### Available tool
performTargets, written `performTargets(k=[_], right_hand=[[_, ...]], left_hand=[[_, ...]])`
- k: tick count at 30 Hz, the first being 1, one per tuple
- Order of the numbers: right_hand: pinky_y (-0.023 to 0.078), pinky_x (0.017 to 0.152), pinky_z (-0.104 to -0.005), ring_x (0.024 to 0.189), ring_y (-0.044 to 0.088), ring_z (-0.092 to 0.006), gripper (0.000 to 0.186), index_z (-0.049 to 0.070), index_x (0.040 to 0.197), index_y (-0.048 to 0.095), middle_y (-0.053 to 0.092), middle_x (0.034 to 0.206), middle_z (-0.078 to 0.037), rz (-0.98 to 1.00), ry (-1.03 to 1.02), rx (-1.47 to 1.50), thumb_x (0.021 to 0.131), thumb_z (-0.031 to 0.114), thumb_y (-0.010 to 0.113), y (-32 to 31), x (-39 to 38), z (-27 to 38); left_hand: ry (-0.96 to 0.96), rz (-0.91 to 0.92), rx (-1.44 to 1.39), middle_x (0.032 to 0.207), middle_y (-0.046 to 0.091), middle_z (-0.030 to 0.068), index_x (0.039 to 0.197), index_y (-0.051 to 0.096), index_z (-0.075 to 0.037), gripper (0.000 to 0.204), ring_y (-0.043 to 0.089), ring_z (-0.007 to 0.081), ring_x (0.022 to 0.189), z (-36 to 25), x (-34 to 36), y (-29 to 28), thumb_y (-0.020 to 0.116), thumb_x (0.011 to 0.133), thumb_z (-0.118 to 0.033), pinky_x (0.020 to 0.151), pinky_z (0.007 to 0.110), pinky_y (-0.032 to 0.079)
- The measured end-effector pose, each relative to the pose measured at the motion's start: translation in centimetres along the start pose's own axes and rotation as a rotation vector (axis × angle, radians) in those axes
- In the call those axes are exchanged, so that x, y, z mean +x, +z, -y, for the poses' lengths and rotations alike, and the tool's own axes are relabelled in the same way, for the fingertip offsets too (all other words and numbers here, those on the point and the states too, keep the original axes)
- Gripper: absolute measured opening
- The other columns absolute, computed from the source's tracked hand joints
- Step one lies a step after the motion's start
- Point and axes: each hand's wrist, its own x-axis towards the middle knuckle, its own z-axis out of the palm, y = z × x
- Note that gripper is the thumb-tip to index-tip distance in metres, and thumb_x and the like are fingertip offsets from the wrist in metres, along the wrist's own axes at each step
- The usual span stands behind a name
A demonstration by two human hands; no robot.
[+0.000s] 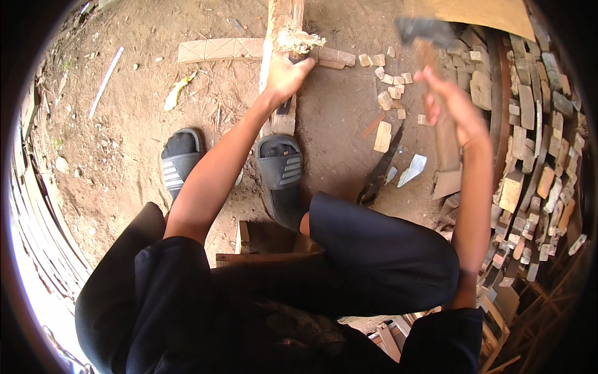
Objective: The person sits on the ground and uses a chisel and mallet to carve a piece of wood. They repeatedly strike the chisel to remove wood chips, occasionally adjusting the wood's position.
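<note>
My left hand (288, 76) is closed around what looks like a chisel (300, 41), its top end frayed into pale fibres. Its lower end is hidden by my hand. The chisel stands over a light wooden beam (283, 15) that runs from the far edge toward my feet. My right hand (458, 109) grips a hammer (446, 134) by its wooden handle. The dark hammer head (428, 31), blurred by motion, is raised to the right of the beam. A dark slot shows in the beam just below my left hand.
A curved wooden piece with pencilled lines (218, 49) lies across the beam's line. Small wood offcuts (393, 80) scatter to the right, near a saw-like dark blade (381, 168). Stacked wood pieces (526, 143) line the right side. My sandalled feet (278, 163) flank the beam's near end.
</note>
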Motion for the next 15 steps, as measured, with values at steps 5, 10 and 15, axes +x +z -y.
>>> performTargets(k=[5,10,15], right_hand=[[0.045,0.048,-0.0235,0.053,0.048,-0.0056,0.042,0.004,0.11,0.049,0.051,0.07,0.002,0.062,-0.184,-0.007,0.09,0.035,0.068,3.8,-0.1,6.5],[0.044,0.046,-0.0229,0.056,0.05,-0.0059,0.059,-0.004,0.131,0.039,0.052,0.072,0.001,0.402,0.015,-0.103,0.089,0.027,0.067,7.4,-0.4,5.8],[0.044,0.043,-0.0207,0.056,0.051,-0.0068,0.074,0.007,0.153,0.02,0.056,0.079,-0.004,0.149,-0.269,-0.23,0.094,0.025,0.062,8.3,-2.7,7.9]], left_hand=[[-0.001,0.03,0.097,0.068,0.062,0.0024,0.078,0.064,0.0,0.02,0.056,0.0133,0.064,-0.3,0.1,0.4,0.065,0.08,-0.02,0.063,0.033,0.047],[0.16,-0.088,0.086,0.086,0.07,0.0151,0.098,0.068,0.003,0.034,0.065,0.0202,0.081,0.3,0.0,0.4,0.066,0.079,-0.024,0.08,0.034,0.051],[0.01,-0.021,0.171,0.082,0.07,0.0166,0.095,0.067,0.005,0.038,0.065,0.0242,0.077,0.0,0.3,-0.1,0.066,0.079,-0.028,0.078,0.036,0.051]])
